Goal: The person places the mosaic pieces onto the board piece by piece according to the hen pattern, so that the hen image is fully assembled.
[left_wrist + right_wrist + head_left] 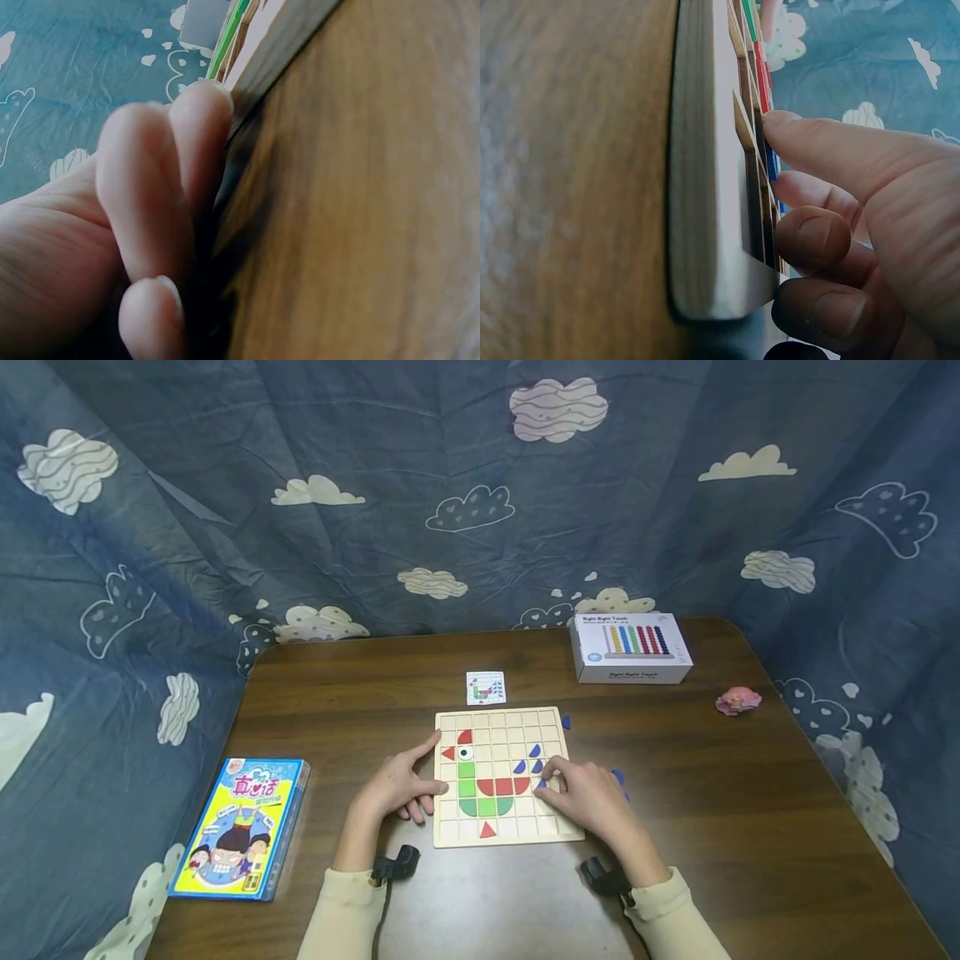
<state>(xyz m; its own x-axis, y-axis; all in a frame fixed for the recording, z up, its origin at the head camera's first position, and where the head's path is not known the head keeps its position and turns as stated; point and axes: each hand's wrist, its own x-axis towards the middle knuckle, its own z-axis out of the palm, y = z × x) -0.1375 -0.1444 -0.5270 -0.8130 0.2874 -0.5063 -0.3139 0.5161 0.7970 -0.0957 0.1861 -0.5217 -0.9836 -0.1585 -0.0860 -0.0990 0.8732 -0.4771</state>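
Note:
A square wooden grid board [517, 841] lies on the table with red, green and blue pieces forming a bird shape. An eye tile [466, 752] sits near its upper left, above a green square [467, 770]. My left hand [397, 787] rests at the board's left edge, thumb and index finger spread apart against it. Over the right side of the board, my right hand [592, 793] pinches a blue quarter-circle piece [541, 784] between thumb and index finger, low at the grid. Other blue pieces [535, 750] lie in cells just above. In the right wrist view, the fingers partly hide the blue pieces.
A small pattern card [486, 688] lies behind the board. Loose blue pieces [566, 722] lie right of the board, some partly behind my right hand. A white box [633, 649] and a pink object [738, 700] stand back right; a colourful box [238, 828] lies left.

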